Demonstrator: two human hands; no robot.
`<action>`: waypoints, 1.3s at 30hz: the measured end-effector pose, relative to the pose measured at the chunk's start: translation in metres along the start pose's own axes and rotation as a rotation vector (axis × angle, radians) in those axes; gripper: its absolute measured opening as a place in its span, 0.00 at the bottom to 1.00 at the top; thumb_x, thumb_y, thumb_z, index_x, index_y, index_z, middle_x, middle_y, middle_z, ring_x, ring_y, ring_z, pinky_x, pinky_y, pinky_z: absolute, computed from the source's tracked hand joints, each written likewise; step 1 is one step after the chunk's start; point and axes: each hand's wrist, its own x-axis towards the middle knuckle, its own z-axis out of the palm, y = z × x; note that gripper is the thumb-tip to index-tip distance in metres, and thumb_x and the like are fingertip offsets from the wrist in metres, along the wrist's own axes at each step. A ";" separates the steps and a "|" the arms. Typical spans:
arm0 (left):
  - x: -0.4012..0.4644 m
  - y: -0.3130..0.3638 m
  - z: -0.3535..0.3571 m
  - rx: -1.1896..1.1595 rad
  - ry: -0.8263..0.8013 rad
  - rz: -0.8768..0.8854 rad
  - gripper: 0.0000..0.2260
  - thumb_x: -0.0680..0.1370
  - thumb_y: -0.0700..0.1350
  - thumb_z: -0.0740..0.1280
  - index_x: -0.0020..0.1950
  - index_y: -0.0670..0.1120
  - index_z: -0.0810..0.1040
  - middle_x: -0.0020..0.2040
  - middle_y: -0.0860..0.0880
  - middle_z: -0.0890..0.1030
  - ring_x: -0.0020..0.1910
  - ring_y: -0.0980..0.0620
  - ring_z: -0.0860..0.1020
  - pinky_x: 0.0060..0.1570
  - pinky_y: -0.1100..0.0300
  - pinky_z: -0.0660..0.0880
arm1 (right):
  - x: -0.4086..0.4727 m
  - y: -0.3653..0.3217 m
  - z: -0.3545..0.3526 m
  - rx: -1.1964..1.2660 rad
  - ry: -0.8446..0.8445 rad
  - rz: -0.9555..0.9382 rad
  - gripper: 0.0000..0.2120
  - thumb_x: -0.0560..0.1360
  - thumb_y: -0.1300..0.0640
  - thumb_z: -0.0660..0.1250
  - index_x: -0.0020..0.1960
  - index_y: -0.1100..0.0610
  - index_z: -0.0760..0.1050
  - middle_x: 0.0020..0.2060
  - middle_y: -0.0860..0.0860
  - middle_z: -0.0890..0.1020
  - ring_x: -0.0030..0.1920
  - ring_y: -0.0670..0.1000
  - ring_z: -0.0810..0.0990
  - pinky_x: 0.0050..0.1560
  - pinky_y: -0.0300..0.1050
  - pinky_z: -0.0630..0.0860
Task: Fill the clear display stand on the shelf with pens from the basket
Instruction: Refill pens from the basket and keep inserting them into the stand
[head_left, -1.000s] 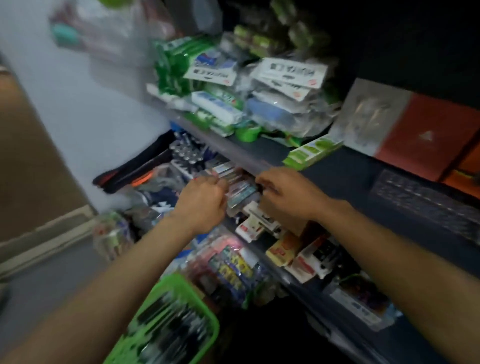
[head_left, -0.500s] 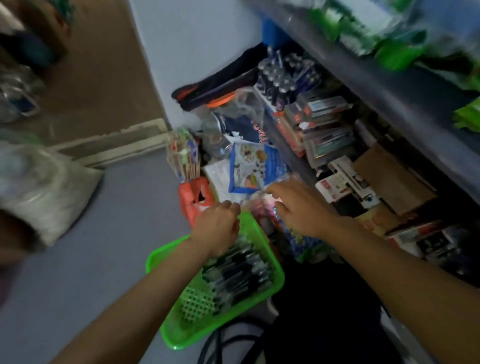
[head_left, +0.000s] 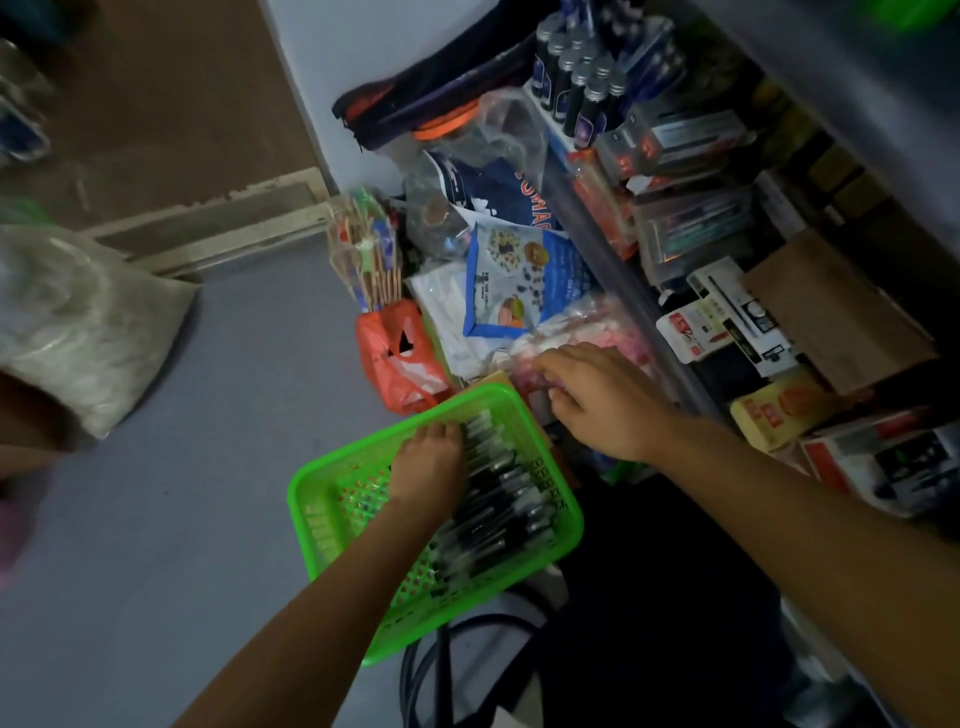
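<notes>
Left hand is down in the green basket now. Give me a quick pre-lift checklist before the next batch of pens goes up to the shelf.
1. Left hand on the pens: ok.
2. Pens actually gripped: cannot tell, fingers hidden.
3. Pens left in green basket: ok, many remain.
4. Right hand free to help: cannot tell; it rests on a pink packet beside the basket.
5. Clear display stand in sight: not ok, not identifiable in this view.

Basket (head_left: 317, 499): on the floor, left of the shelf (head_left: 623, 270).
Pens (head_left: 498, 499): in the basket's right half.
Left hand (head_left: 428, 467): on the pens.
Right hand (head_left: 602, 400): just beyond the basket's far corner.
</notes>
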 end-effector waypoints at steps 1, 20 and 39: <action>0.000 0.000 0.002 0.010 -0.021 -0.002 0.16 0.77 0.46 0.62 0.63 0.42 0.70 0.59 0.42 0.74 0.59 0.40 0.73 0.54 0.51 0.72 | 0.000 0.000 0.002 0.010 -0.006 0.005 0.08 0.74 0.63 0.62 0.52 0.58 0.73 0.46 0.54 0.78 0.49 0.57 0.74 0.45 0.49 0.66; 0.001 0.002 0.023 0.033 -0.098 -0.062 0.21 0.73 0.50 0.67 0.60 0.39 0.69 0.60 0.39 0.70 0.60 0.40 0.68 0.58 0.50 0.67 | -0.015 0.016 0.008 0.048 -0.023 0.009 0.16 0.74 0.62 0.62 0.62 0.60 0.74 0.49 0.57 0.81 0.49 0.59 0.77 0.47 0.50 0.72; 0.008 -0.003 0.027 0.003 -0.142 -0.027 0.25 0.73 0.48 0.69 0.64 0.39 0.64 0.60 0.39 0.72 0.60 0.39 0.72 0.56 0.50 0.70 | -0.019 -0.001 0.006 0.020 -0.113 -0.012 0.12 0.74 0.61 0.61 0.57 0.57 0.75 0.50 0.56 0.79 0.52 0.58 0.76 0.52 0.51 0.72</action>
